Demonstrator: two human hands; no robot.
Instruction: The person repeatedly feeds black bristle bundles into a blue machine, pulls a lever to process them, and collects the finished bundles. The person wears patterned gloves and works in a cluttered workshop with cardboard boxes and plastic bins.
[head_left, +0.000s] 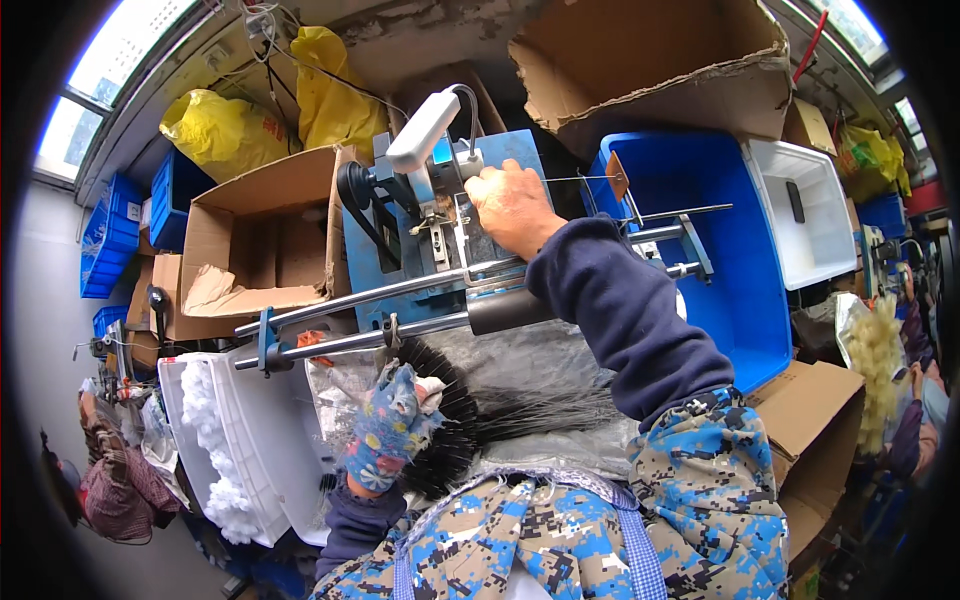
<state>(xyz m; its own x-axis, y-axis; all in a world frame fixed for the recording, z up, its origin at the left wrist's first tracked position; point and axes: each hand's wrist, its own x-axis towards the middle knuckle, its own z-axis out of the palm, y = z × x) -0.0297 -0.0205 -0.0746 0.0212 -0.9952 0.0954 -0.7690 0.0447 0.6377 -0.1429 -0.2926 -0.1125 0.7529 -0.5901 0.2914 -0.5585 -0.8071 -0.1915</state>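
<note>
At the lower left of centre, my left hand [392,425] wears a worn, flower-patterned glove. Its fingers are closed on a round brush with long black bristles [455,440], whose core is hidden. My right hand [515,205] is bare and reaches across to the blue bench machine [360,245]. Its fingers curl down against the machine's upper part; what they grip is hidden under them. Two metal rails [350,312] run crosswise between my hands. Above the machine sits a white lamp-like head [425,130], and a black belt wheel [357,188] is on its left side.
A blue bin [735,250] stands at the right, beside a white tub [810,215]. Cardboard boxes [225,230] flank the machine. White fluffy pieces [215,470] lie along a white bin at the left. Loose dark bristles [545,400] lie on plastic sheeting before me. Other people work at both sides.
</note>
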